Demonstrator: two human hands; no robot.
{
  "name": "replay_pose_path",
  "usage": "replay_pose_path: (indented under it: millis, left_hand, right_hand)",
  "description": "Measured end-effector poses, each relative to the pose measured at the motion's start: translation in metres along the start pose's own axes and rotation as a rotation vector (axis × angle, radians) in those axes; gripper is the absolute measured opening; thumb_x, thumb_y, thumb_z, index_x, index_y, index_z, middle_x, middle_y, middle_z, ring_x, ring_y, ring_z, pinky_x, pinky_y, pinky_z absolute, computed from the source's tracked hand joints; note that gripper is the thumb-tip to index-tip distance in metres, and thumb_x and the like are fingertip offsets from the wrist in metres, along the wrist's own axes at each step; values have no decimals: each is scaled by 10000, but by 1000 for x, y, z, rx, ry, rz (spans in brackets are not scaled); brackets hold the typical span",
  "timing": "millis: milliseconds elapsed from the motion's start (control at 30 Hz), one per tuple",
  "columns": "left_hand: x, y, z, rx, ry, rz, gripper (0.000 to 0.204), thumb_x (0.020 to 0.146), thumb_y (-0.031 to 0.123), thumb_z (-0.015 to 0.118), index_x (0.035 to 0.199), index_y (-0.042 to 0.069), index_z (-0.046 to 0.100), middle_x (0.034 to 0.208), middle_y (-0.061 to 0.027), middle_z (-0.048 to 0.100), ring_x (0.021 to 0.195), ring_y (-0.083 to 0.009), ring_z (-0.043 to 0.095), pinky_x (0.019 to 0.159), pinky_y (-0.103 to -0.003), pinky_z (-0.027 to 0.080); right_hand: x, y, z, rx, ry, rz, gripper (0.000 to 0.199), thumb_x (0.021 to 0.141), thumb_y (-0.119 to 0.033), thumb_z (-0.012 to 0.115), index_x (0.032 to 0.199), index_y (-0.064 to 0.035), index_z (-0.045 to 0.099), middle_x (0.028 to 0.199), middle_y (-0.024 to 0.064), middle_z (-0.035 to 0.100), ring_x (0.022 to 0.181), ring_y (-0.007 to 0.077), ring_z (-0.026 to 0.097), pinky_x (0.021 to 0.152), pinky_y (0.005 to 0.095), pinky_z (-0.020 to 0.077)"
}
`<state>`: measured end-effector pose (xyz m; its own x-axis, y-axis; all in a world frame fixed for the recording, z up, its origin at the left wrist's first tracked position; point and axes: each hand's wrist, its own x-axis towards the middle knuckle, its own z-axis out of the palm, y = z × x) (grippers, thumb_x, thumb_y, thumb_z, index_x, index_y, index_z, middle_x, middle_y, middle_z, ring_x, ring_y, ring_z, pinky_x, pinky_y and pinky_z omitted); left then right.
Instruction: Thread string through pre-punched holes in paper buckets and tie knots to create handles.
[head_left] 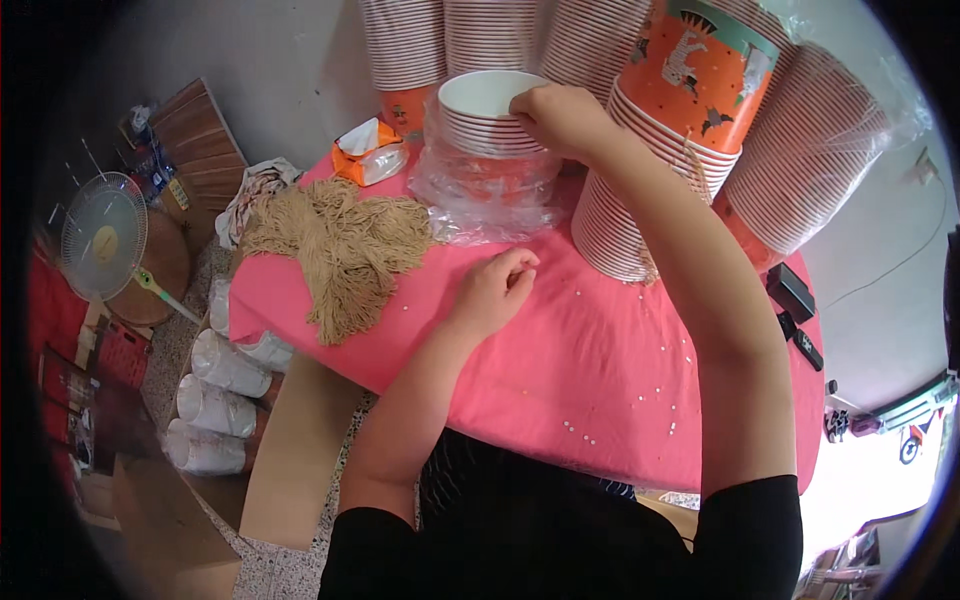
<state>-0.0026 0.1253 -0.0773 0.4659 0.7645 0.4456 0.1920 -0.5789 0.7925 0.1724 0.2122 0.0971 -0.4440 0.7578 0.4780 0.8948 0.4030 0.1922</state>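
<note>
A short stack of white-lined paper buckets (pixel 490 133) stands at the back of the table, its lower part inside a crumpled clear plastic bag (pixel 490 195). My right hand (pixel 562 118) reaches over and pinches the right rim of the top paper bucket (pixel 487 92). Low over the pink cloth, in front of the bag, is my left hand (pixel 492 292). Its fingers are loosely curled, thumb and forefinger apart, and I see nothing between them. Just right of my right forearm's wrist rises a tall nested stack with an orange printed bucket (pixel 695 75) on top; brown cords hang down its side.
A bundle of tan cords (pixel 345 240) lies left on the pink tablecloth (pixel 560 370), behind it an orange tissue pack (pixel 368 152). Small white beads (pixel 588 440) are scattered near the front. More wrapped bucket stacks (pixel 815 150) line the back. Black devices (pixel 790 292) sit right; a fan (pixel 104 240) stands left.
</note>
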Motion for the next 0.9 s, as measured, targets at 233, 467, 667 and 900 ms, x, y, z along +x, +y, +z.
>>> replay_pose_path:
  millis: [233, 467, 667, 900]
  left_hand:
    - [-1, 5, -4, 48, 4, 74, 149, 878, 131, 611, 1011, 63, 607, 897, -148, 688, 823, -305, 685, 687, -393, 537]
    - [-1, 5, -3, 43, 8, 54, 144, 879, 138, 607, 1005, 68, 607, 910, -141, 691, 836, -307, 684, 694, -394, 539]
    - [0, 0, -3, 79, 3, 51, 146, 883, 150, 601, 1006, 74, 606, 909, -134, 693, 841, -305, 684, 700, -400, 538]
    - [2, -6, -1, 37, 100, -4, 182, 879, 150, 613, 1042, 69, 608, 870, -131, 683, 778, -288, 678, 672, -383, 529]
  right_hand:
    - [23, -13, -15, -111, -188, -73, 162, 772, -189, 617, 862, -65, 668, 813, 159, 671, 789, 350, 662, 703, 460, 529]
    - [21, -11, 4, -110, -5, -7, 174, 773, -213, 625, 814, -44, 639, 781, 168, 664, 742, 362, 656, 670, 481, 521]
    - [24, -2, 5, -88, 141, 39, 186, 842, -235, 589, 849, -53, 629, 796, 166, 659, 741, 370, 648, 664, 489, 514]
    - [23, -1, -42, -36, 477, 53, 169, 879, -222, 606, 881, -53, 600, 853, 143, 656, 775, 368, 639, 649, 446, 509]
